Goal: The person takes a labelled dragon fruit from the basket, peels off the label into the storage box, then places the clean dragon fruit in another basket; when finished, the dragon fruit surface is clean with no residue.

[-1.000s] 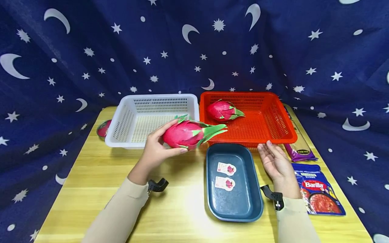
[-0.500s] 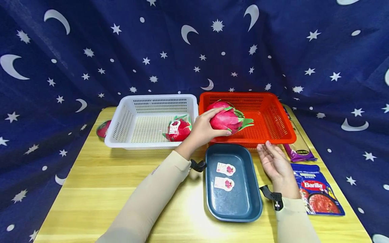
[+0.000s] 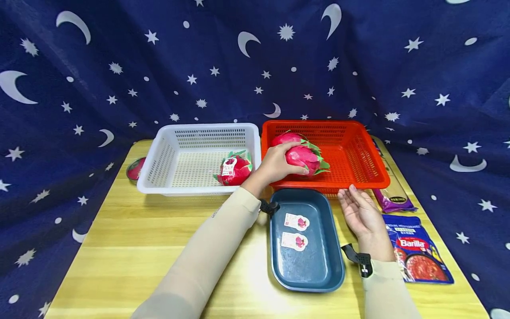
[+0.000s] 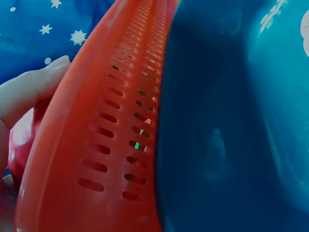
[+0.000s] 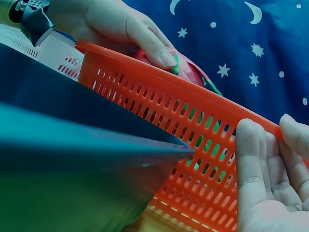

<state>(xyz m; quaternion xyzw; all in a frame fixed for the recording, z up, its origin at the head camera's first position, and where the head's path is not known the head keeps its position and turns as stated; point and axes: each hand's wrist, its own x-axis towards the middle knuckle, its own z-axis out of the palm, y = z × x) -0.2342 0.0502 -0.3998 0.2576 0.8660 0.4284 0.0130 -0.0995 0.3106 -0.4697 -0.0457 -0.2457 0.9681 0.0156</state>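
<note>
The person's left hand (image 3: 276, 161) reaches into the red basket (image 3: 346, 161) and holds a pink dragon fruit (image 3: 301, 160), the fingers curved over its far side and the thumb along its near side, spread about as wide as the fruit. The green leaf tips point to the right. Whether this fruit rests on the basket floor cannot be told. A 2nd dragon fruit (image 3: 286, 138) lies just behind it in the same basket, partly hidden by the hand.

The right hand (image 3: 360, 215) is palm up at the basket's near rim, its fingers loosely bent, with nothing in its hold; the right wrist view shows the fingertips up against the basket wall.

To the left stands a white basket (image 3: 191, 170) with 1 red fruit (image 3: 241, 169) bearing a white label (image 3: 229, 167). In front of the red basket, a blue tray (image 3: 307, 270) carries 2 small cards (image 3: 296, 221). At the right edge of the tabletop (image 3: 139, 248) lie a blue Barilla pouch (image 3: 418, 250) and a purple-ended packet (image 3: 392, 199). A dark blue cloth (image 3: 223, 57) with moons and stars hangs behind.
</note>
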